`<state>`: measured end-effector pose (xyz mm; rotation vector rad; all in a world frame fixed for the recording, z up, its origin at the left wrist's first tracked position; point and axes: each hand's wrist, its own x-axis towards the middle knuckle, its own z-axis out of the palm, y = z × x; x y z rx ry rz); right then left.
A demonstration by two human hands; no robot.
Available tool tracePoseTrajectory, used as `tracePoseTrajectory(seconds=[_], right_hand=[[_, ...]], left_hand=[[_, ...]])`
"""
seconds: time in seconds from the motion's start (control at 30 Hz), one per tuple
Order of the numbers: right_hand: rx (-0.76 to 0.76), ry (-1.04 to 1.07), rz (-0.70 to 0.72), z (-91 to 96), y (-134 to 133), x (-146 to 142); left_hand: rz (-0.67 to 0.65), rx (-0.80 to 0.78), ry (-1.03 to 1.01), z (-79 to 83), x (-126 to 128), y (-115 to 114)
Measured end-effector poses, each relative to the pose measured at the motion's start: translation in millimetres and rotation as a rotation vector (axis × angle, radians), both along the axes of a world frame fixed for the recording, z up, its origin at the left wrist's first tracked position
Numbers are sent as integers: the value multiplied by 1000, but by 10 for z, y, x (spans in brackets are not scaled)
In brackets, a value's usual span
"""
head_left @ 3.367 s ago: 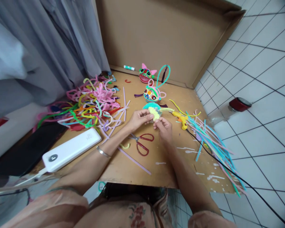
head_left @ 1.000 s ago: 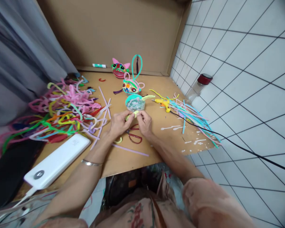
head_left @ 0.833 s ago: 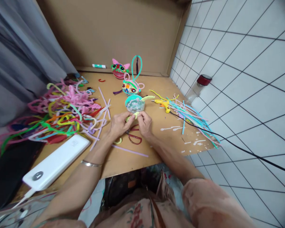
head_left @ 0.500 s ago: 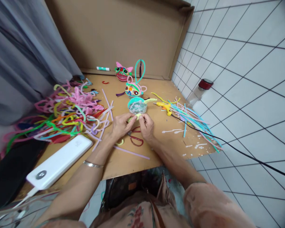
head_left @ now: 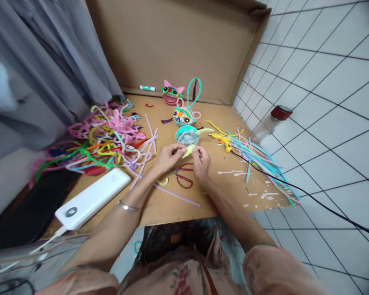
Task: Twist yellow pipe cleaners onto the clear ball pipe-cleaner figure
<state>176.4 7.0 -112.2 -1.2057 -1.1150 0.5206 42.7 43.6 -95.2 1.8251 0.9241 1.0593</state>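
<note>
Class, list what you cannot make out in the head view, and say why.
All in the head view:
1. Yellow piece: parts covered by the left hand and right hand.
2. Scissors: blade tips, hidden by the left hand.
3. Cable: far end, cut off by the right edge.
4. Power bank: grey mark, too small to read.

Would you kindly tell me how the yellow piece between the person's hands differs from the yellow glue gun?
The yellow piece is held between the left hand and the right hand, while the glue gun lies on the table. The yellow piece is pale; the glue gun is a brighter, deeper yellow with some orange. The glue gun trails a black cord, while none shows on the yellow piece. Both are mainly yellow.
</note>
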Motion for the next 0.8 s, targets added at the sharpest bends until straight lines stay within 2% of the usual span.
tracePoseTrajectory(seconds=[0.37,0.53,0.63,0.8], right_hand=[[-14,59,1,14,48,54],[12,1,20,54,-1,75],[11,-26,69,72,-22,86],[-5,-48,74,54,-4,85]], left_hand=[[-78,-156,-127,77,6,-5],[-77,-160,-110,68,6,18],[-60,-115,-63,44,16,34],[-35,-72,-32,32,11,36]])
